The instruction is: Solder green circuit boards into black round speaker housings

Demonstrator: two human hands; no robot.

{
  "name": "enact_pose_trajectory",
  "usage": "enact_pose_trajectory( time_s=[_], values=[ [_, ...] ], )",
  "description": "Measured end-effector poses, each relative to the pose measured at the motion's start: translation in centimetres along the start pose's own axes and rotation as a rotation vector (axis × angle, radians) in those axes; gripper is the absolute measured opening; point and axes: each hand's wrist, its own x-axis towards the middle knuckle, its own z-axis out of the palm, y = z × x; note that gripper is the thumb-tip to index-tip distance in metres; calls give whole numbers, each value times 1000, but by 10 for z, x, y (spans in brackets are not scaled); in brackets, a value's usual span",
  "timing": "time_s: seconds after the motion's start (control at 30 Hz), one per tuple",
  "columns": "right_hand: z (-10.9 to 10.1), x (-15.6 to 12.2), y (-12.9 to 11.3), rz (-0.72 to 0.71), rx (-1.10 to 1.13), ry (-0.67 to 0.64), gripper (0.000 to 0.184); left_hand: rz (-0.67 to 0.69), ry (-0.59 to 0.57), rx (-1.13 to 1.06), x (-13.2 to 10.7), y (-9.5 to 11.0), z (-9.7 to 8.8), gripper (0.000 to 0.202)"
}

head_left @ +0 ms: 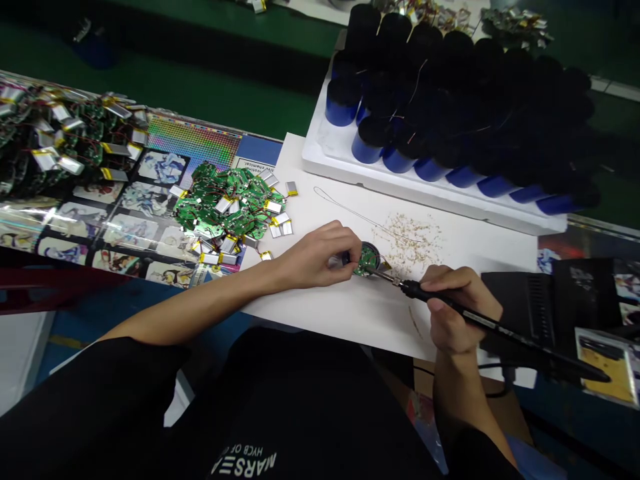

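Circuit board (369, 259) partly behind fingers (341, 241)

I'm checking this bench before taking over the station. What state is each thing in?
Left hand: pinching the board's rim.
Round green circuit board: held tilted, in a dark round casing.
Right hand: gripping the iron.
Soldering iron: tip at the board; heat can't be told.
Green boards with pouch cells: heaped, wired.
Blue cylinders: upright, black-capped, in a white foam tray.
Pale clippings: scattered on a white sheet.

Glare is bouncing off the shiny sheet (35, 223). Shadow is swallowing the black cylinder tops (450, 87), and my view is curving at the edges
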Motion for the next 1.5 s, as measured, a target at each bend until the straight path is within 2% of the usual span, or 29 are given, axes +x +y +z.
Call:
enact_pose_trajectory(
  time_s=[0.4,0.7,0.83,0.97,1.13,1.2,1.33,1.4,1.5],
  values=[
    [-1,1,-3,6,-42,-40,11,-33,-20,4,0,1,0,8],
    [-2,5,-8,2,-65,-81,9,-9,-12,8,-1,0,0,9],
    [-2,7,-8,-56,-46,-2,12,7,-7,5,-1,-1,0,9],
    [-3,9,-11,-116,-107,156,15,5,-5,9,-1,-1,0,10],
    [5,4,-18,-35,-184,294,19,-20,-17,-1,-1,-1,0,9],
    [13,0,-21,24,-157,284,25,-20,-18,-5,-1,0,0,9],
    [28,-10,-23,108,-77,182,47,-35,-19,-5,0,1,0,9],
    [33,-15,-19,91,-96,156,40,-46,-22,-3,0,1,0,8],
    [36,-19,-11,22,-243,89,17,-44,-25,0,0,1,0,8]
  ],
)
